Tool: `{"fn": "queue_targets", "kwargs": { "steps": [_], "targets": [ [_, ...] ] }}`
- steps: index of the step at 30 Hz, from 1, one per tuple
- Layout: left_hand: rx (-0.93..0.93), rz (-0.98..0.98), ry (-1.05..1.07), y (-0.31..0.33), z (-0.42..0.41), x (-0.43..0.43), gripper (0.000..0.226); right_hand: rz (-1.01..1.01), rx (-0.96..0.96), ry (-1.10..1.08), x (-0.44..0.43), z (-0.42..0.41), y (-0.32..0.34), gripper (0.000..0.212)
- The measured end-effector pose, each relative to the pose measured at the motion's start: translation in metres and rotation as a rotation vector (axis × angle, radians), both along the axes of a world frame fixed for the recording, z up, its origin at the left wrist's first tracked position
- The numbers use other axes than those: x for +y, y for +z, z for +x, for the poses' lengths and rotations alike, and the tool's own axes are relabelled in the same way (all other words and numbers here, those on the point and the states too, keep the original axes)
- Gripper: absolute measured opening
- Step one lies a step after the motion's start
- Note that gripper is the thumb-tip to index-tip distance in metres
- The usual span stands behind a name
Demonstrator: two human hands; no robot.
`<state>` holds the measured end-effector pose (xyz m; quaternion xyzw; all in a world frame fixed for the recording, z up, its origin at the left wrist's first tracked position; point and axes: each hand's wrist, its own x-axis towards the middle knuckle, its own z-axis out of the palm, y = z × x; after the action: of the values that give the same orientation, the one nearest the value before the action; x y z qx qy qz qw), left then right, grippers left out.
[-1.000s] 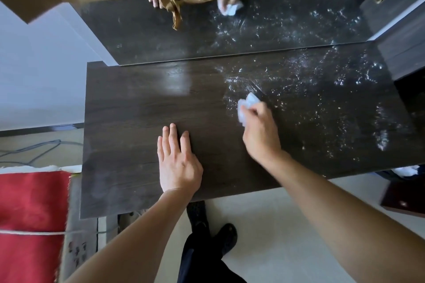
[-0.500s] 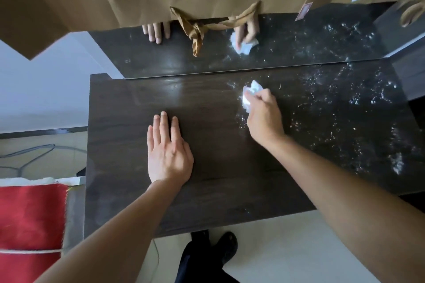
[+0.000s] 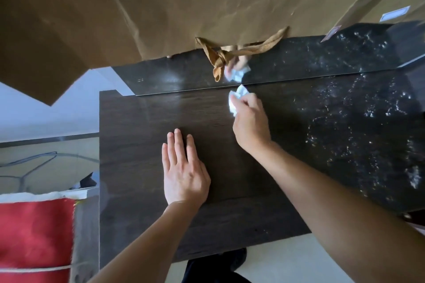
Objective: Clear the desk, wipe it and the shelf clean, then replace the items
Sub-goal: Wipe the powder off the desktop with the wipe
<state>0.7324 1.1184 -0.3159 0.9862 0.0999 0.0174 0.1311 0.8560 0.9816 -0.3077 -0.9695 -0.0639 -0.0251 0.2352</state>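
**Clearly mid-wipe: clean on the left, speckled on the right**

Head view. The right hand (image 3: 250, 122) grasps a crumpled white tissue (image 3: 238, 96), fingers curled round it. It presses the tissue onto the surface (image 3: 142, 167) right at the far edge. There a glossy back panel (image 3: 172, 76) rises and mirrors both the tissue and the fingers. Bunched rather than spread flat, the tissue probably makes a thicker, firmer pad for working into that seam.

The left hand (image 3: 184, 174) is released, fingers straight and close together, palm flat near the middle of the surface. I judge it a brace for a person leaning forward.

The surface is dark wood-grain laminate, smooth with a soft sheen. Towards the left edge it looks clean. Towards the right edge it is strewn with white specks (image 3: 356, 122), gritty and smeared, so the wiping seems about half done. The shelf and the replacing of the items are yet to come.

A brown paper bag (image 3: 207, 7), matte and creased, fills the top of the view. Its twisted paper handle (image 3: 220, 57) dangles in front of the back panel. Beyond the left edge lie a coarse red cloth (image 3: 34, 236) and grey cables (image 3: 34, 163) on the floor.
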Motion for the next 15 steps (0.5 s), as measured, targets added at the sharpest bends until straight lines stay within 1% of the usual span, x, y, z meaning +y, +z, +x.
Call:
{"fn": "queue_targets", "kwargs": {
  "steps": [1,2,3,5,8,9,10,11,13,14,15],
  "targets": [
    [-0.001,-0.003,-0.003,0.000,0.000,0.000,0.053,-0.002,0.006,0.091,-0.007,-0.009,0.000,0.050],
    [-0.004,-0.005,-0.006,0.000,0.000,0.001,0.053,0.005,-0.005,0.135,-0.019,-0.013,0.000,0.048],
    [-0.007,-0.005,-0.008,0.000,0.000,0.001,0.053,0.012,-0.036,0.131,-0.033,-0.012,0.001,0.045],
    [-0.005,-0.003,-0.014,0.001,0.000,0.001,0.053,-0.004,-0.094,0.006,-0.052,0.002,0.000,0.043],
    [0.005,0.003,-0.016,0.001,0.001,0.002,0.054,-0.025,-0.008,-0.318,-0.034,0.035,-0.002,0.037],
    [0.007,0.007,-0.016,0.001,0.001,0.002,0.054,-0.031,0.009,-0.374,-0.017,0.036,0.000,0.035],
    [0.007,0.008,-0.016,0.000,0.001,0.002,0.054,-0.037,0.008,-0.356,-0.002,0.033,0.002,0.035],
    [0.004,0.008,-0.015,0.000,0.001,0.002,0.053,-0.040,-0.014,-0.254,0.011,0.025,0.002,0.037],
    [-0.001,0.005,-0.016,0.000,0.000,0.002,0.053,-0.037,-0.006,0.039,0.015,0.003,0.002,0.047],
    [0.000,0.004,-0.018,0.000,0.000,0.002,0.053,-0.033,0.007,0.135,0.007,-0.001,0.002,0.049],
    [0.004,0.003,-0.020,0.000,0.000,0.002,0.053,-0.031,0.010,0.170,-0.003,0.002,0.004,0.049]
  ]
}}
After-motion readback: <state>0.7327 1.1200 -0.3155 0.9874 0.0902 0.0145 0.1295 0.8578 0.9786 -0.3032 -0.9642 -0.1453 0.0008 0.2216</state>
